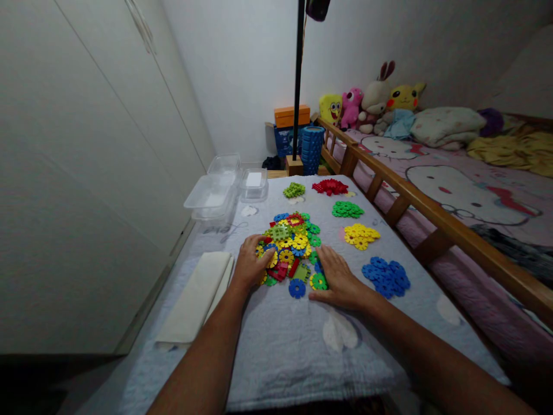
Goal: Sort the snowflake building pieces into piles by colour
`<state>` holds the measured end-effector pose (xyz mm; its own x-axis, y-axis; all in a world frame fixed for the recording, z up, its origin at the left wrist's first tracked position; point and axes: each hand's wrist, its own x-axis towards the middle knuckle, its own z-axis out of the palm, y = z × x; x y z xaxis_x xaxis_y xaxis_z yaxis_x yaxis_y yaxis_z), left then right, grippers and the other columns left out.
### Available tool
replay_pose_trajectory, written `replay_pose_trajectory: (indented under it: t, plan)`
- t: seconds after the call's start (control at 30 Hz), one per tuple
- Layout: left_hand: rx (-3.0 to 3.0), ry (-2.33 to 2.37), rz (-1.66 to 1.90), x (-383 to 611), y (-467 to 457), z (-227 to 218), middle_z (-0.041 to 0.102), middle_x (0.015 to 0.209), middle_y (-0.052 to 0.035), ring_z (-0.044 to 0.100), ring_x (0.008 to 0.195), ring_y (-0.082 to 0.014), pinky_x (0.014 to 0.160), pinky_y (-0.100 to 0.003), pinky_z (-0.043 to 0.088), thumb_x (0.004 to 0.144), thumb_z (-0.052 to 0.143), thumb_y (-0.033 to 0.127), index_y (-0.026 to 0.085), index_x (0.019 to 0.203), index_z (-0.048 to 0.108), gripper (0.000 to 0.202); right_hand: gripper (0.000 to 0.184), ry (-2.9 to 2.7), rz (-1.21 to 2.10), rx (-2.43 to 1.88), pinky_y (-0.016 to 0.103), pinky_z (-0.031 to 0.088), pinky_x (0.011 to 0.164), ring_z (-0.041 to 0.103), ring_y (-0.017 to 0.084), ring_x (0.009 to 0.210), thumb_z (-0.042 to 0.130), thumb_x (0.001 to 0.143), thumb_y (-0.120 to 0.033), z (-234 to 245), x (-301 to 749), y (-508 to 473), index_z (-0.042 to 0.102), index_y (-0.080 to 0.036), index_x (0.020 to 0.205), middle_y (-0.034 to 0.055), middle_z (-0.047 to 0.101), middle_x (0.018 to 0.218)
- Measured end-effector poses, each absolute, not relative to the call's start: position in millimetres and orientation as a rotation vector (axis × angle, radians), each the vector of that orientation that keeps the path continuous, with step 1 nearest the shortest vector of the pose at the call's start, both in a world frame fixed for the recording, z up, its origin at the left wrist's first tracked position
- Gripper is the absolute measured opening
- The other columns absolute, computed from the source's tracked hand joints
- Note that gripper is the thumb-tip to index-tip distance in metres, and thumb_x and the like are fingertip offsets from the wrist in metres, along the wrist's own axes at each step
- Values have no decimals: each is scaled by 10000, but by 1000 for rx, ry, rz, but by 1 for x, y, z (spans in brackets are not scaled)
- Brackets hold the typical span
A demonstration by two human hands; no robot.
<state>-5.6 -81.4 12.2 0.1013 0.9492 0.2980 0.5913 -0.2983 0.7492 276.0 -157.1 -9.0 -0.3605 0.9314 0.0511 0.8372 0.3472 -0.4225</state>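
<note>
The left hand (pixel 249 262) and right hand (pixel 341 279) are covering the near edges of the mixed pile (pixel 290 245) of toy pieces. Whether the left fingers are pinching a piece is not showing. Both forearms are running off the near edge. Far off, the black pole (pixel 298 86) is leaving the top edge and hiding part of a blue box (pixel 283 141), whose print is coming out too small to read.

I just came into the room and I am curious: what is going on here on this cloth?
A person has both hands at a mixed pile of colourful plastic pieces on a grey cloth. The left hand rests on its left edge, fingers bent; the right hand lies flat against its right edge. Beyond and to the right, five smaller piles lie apart, each one colour: lime, red, green, yellow, blue.
</note>
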Motion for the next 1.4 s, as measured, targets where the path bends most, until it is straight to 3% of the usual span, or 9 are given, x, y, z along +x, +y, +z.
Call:
replay_pose_trajectory:
  t: [0.2,0.4,0.6,0.8,1.03,1.4]
  plan:
    - [1983,1461,1032,-6,-82,11,609,1265,-89,541,1257,-280,1122,-450,399,801,697,445,235,1151,636,413,904,-2235,369,-1522,594,272,1210,292,379,1503,627,889,-512,-13,266,-124,223,-136,1604,252,328,1605]
    - [2044,1469,963,-4,-84,9,550,1357,-122,490,1320,-334,1143,-503,367,683,810,536,229,1271,582,702,798,-2168,439,-1413,541,311,1204,339,326,1474,610,876,-360,-11,268,-109,278,-177,1578,202,380,1567]
    - [2127,1462,923,-4,-83,5,514,1406,-128,465,1344,-350,1154,-527,355,644,839,531,241,1319,555,788,647,-2105,373,-1386,505,343,1171,413,316,1381,562,852,-256,5,251,-103,448,-172,1483,169,483,1457]
    - [2159,1491,910,-4,-83,2,517,1398,-130,480,1327,-340,1136,-524,381,709,799,525,226,1338,529,748,392,-2049,141,-1460,506,384,1091,456,322,1263,522,876,-150,5,229,-100,631,-176,1252,164,547,1338]
    - [2158,1511,927,-3,-83,2,534,1372,-125,497,1308,-326,1132,-511,399,739,779,503,217,1313,546,683,237,-1966,134,-1344,433,436,998,507,273,1112,544,823,-47,6,231,-104,654,-204,963,112,588,1129]
    - [2138,1489,931,-6,-84,5,541,1365,-115,491,1313,-309,1149,-494,386,808,722,448,215,1289,576,554,179,-2019,203,-1235,403,463,906,543,254,1002,579,868,-75,11,238,-112,684,-202,940,95,618,1013]
